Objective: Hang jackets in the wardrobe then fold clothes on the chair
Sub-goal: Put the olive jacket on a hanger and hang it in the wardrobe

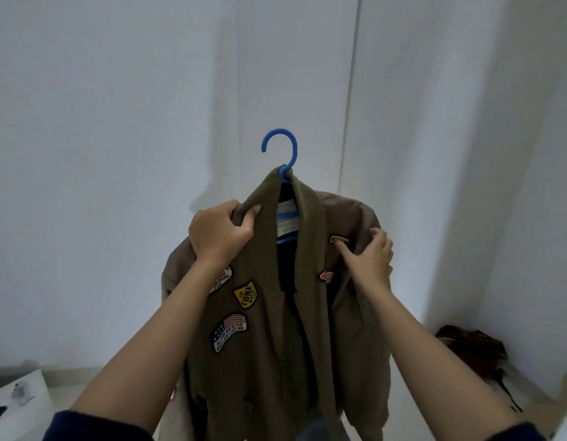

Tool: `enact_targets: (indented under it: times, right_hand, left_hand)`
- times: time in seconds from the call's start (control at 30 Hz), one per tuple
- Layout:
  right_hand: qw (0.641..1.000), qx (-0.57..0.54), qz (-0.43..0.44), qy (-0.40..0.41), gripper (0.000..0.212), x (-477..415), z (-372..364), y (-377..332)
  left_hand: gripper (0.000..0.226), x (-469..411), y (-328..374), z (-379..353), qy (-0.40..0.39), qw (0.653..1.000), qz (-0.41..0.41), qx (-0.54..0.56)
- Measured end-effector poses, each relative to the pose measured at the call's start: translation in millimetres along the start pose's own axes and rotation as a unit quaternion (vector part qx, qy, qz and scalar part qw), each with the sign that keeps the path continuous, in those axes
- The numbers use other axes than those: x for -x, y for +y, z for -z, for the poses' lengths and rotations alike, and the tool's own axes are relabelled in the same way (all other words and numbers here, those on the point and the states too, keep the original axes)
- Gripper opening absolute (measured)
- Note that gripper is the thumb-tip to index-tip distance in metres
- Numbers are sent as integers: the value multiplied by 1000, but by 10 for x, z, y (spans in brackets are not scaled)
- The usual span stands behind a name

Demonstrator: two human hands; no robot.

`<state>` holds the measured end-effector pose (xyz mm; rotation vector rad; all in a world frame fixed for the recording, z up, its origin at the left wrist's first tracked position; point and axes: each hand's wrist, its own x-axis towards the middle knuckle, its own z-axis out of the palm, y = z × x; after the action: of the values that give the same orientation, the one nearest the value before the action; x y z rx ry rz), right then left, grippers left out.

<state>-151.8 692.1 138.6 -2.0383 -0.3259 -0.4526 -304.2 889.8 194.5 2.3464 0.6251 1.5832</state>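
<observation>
Olive jacket (269, 313) is hanging on blue hanger (283, 160), hook in free air above both hands. Left hand (220, 232) is gripping the collar edge; right hand (369, 261) is pinching shoulder fabric, both arms extended.

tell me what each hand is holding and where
Both hold the olive jacket: left hand grips the ribbed collar, right hand pinches the fabric near the shoulder.

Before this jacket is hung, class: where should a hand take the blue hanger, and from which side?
Probably the hook's stem above the collar, from the right: on the blue hanger only the hook stands clear, opening left; the bomber jacket covers its arms.
</observation>
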Motion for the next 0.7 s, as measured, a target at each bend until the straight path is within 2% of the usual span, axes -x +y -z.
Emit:
enact_targets:
  times: [0.03, 0.13, 0.17, 0.27, 0.4, 0.47, 0.53, 0.63, 0.7]
  right_hand:
    - [1000, 2, -11, 8, 57, -29, -1, -13]
    - [998, -32, -42, 27, 9, -180, 120, -60]
    - [998, -39, -48, 27, 4, -218, 180, -66]
    - [999, -5, -35, 37, 7, -313, 359, -122]
    - [997, 40, 14, 62, 7, -481, 588, -284]
    - [997, 34, 40, 63, 6, -551, 677, -400]
    - [999, 32, 33, 25, 5, -594, 692, -492]
    - [997, 42, 16, -61, 22, -596, 604, -557]
    - [995, 3, 61, -84, 21, -551, 525, -599]
  left_hand:
    - [45, -10, 22, 10, 2, 1000, -9, 1]
    - [42, -50, -6, 53, 10, 999, -32, 0]
    - [42, -58, -51, 61, 8, 999, -34, -1]
    - [44, -41, -199, 88, -11, 1000, -28, 5]
    - [46, 28, -301, 153, -58, 994, -87, 21]
    - [47, 20, -308, 193, -55, 994, -84, 35]
    - [51, -20, -284, 239, -31, 997, -44, 48]
    - [51, -69, -269, 294, -31, 999, -6, 39]
    - [52, -59, -277, 295, -47, 999, -10, 9]
